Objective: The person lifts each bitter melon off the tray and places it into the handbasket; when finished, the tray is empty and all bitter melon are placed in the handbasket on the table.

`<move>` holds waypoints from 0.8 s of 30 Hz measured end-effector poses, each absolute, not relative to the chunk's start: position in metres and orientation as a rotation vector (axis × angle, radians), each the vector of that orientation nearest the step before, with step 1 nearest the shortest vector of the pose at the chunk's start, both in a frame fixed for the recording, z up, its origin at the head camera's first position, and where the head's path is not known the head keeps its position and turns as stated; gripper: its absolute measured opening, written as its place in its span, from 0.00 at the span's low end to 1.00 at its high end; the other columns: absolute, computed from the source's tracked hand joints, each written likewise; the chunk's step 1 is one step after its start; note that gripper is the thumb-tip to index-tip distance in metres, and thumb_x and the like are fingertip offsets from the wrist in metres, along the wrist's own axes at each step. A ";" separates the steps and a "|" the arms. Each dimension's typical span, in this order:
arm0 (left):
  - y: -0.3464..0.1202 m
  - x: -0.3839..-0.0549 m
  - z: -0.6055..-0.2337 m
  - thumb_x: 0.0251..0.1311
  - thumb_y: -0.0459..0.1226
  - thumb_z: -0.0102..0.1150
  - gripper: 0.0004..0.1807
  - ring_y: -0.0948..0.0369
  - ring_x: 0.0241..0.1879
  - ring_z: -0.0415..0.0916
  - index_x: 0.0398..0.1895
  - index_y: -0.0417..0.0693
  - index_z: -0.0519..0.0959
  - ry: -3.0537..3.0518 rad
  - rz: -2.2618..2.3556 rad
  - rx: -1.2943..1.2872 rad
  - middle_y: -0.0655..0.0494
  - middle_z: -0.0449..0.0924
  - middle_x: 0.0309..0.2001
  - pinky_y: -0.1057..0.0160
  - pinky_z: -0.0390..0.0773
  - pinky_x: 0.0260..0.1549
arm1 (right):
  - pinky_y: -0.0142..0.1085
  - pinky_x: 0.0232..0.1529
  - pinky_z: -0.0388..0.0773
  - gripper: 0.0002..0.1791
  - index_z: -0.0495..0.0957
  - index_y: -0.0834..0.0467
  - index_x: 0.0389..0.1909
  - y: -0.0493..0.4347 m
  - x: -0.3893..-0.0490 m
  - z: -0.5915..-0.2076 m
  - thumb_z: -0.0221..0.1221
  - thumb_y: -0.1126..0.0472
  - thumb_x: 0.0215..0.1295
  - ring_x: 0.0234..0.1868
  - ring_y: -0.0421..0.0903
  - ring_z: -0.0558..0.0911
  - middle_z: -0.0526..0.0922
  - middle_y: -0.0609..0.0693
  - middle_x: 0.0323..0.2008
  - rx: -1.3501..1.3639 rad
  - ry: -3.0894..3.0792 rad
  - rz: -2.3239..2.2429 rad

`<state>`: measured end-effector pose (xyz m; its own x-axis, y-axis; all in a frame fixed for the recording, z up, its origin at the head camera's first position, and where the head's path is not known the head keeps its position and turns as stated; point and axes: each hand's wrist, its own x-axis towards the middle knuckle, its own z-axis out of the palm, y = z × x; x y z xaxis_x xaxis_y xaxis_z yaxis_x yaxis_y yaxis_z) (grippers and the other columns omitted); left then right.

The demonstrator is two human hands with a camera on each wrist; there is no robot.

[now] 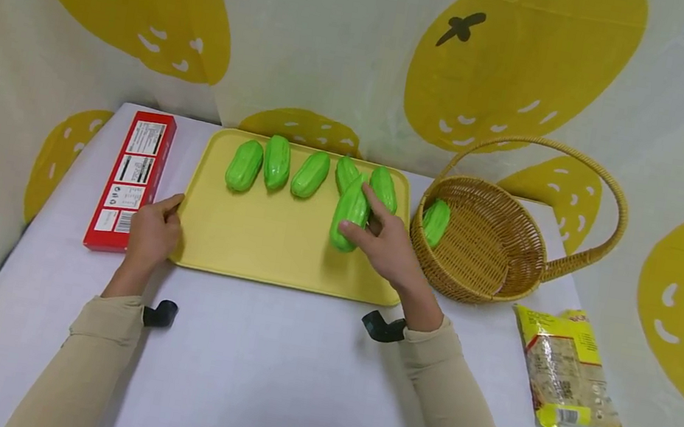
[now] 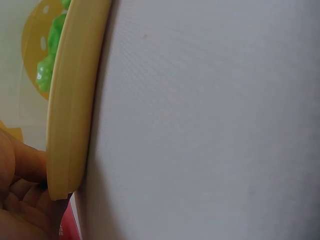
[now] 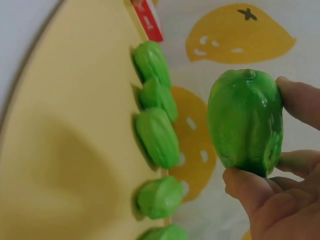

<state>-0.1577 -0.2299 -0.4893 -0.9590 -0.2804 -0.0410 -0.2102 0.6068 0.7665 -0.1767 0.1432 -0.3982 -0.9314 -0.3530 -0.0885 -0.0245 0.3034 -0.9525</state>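
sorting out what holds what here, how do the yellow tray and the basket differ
The yellow tray is shallow, smooth and roughly rectangular; the basket is deeper, round and woven. The basket has a tall arched handle, while the tray shows none. The tray bears five green vegetables; the basket, one. Both stand on the white tabletop.

The table (image 1: pixel 262 380) has a white top. A shallow yellow tray (image 1: pixel 258 234) lies on it towards the far edge, with a red box (image 1: pixel 132 173) to its left, a wicker basket (image 1: pixel 525 246) just beside its right end, and a yellow-and-clear packet (image 1: pixel 568 372) lying on the right, nearer than the basket.
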 end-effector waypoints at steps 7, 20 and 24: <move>-0.231 -0.157 -0.491 0.69 0.26 0.40 0.25 0.42 0.62 0.74 0.68 0.35 0.73 -2.723 -1.291 0.405 0.34 0.75 0.65 0.43 0.74 0.61 | 0.22 0.56 0.75 0.45 0.45 0.53 0.82 0.172 -0.176 -0.388 0.60 0.60 0.73 0.74 0.52 0.69 0.59 0.58 0.79 -0.304 2.327 -1.709; -0.230 -0.157 -0.489 0.70 0.27 0.40 0.25 0.44 0.60 0.73 0.69 0.36 0.72 -2.741 -1.311 0.426 0.35 0.74 0.66 0.46 0.75 0.57 | 0.22 0.61 0.71 0.45 0.45 0.50 0.82 0.213 -0.177 -0.388 0.60 0.55 0.73 0.77 0.51 0.64 0.57 0.57 0.80 -0.156 2.447 -1.659; -0.230 -0.157 -0.489 0.70 0.27 0.40 0.25 0.45 0.59 0.73 0.69 0.36 0.72 -2.743 -1.306 0.425 0.35 0.75 0.66 0.49 0.75 0.54 | 0.17 0.55 0.72 0.45 0.45 0.51 0.82 0.227 -0.177 -0.392 0.60 0.54 0.73 0.75 0.54 0.67 0.59 0.60 0.78 -0.138 2.472 -1.667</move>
